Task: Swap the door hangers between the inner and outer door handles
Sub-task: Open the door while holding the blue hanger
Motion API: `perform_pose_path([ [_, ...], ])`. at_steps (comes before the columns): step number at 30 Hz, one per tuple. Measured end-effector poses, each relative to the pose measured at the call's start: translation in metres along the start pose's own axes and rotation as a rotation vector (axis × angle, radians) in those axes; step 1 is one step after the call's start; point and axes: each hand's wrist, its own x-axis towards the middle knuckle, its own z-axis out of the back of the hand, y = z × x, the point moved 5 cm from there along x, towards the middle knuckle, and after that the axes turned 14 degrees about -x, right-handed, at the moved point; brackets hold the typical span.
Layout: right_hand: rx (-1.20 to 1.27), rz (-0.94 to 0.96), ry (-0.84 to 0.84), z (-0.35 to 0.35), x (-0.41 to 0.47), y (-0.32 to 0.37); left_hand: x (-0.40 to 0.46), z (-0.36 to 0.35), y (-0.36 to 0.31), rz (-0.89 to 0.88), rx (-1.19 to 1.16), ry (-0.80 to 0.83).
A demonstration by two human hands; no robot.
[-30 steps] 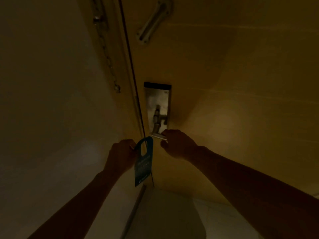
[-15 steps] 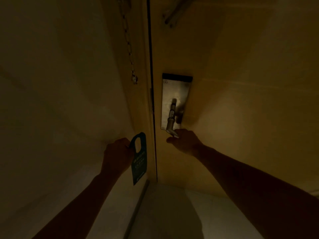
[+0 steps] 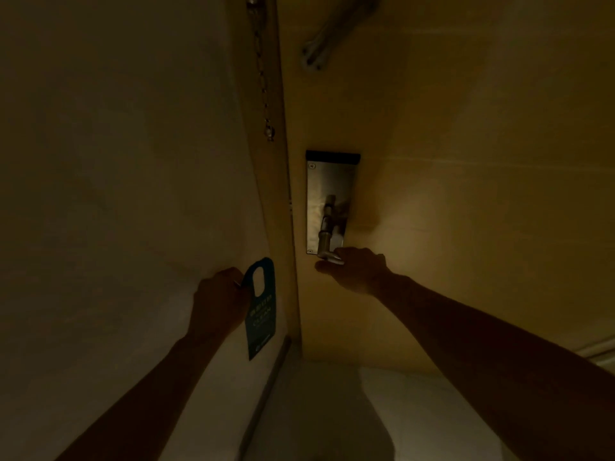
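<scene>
In dim light, my left hand (image 3: 219, 301) grips a dark teal door hanger (image 3: 261, 311) by its upper left edge; the card hangs down beside the door frame, white lettering facing me. My right hand (image 3: 356, 269) is wrapped on the end of the metal lever handle (image 3: 326, 227), which points downward from a steel lock plate (image 3: 327, 191) on the wooden door (image 3: 449, 194). No hanger shows on this handle. The door's other side is hidden.
A security chain (image 3: 263, 81) dangles on the door frame left of the plate. A metal door-guard bar (image 3: 327, 38) sits high on the door. A pale wall (image 3: 116, 161) fills the left; light floor (image 3: 332, 410) lies below.
The view has shifted so the door edge and lock plate sit further right and lower. The door seam looks closed up. Both hands keep their holds on the hanger and the lever.
</scene>
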Motion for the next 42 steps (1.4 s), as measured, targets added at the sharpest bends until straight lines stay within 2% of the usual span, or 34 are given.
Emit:
perform_pose_path([
  [3, -0.082, 0.046, 0.005, -0.001, -0.027, 0.005, -0.034, 0.015, -0.01, -0.023, -0.002, -0.022],
  [9, -0.254, 0.089, -0.098, -0.02, -0.095, 0.011, -0.122, 0.036, -0.006, 0.033, -0.055, -0.068],
  [13, -0.298, 0.12, -0.091, -0.039, -0.141, 0.016, -0.17, 0.051, 0.003, 0.068, -0.015, -0.06],
  [16, -0.344, 0.139, -0.149, -0.054, -0.183, 0.023, -0.2, 0.068, 0.01, 0.074, -0.003, -0.062],
  [19, -0.321, 0.13, -0.221, -0.065, -0.219, 0.021, -0.217, 0.076, 0.005, 0.004, 0.072, -0.052],
  [25, -0.364, 0.081, -0.259, -0.086, -0.298, 0.009, -0.271, 0.072, 0.001, -0.151, 0.05, -0.04],
  [30, -0.309, -0.035, -0.269, -0.112, -0.365, -0.014, -0.322, 0.068, 0.022, -0.166, 0.03, 0.042],
  [34, -0.289, -0.054, -0.21, -0.135, -0.419, -0.037, -0.357, 0.064, 0.028, -0.199, 0.035, 0.086],
  [37, -0.175, -0.052, -0.192, -0.147, -0.452, -0.052, -0.369, 0.057, 0.026, -0.186, 0.049, 0.106],
  [42, 0.075, -0.131, -0.261, -0.161, -0.544, -0.088, -0.409, 0.034, -0.024, -0.293, 0.002, 0.165],
])
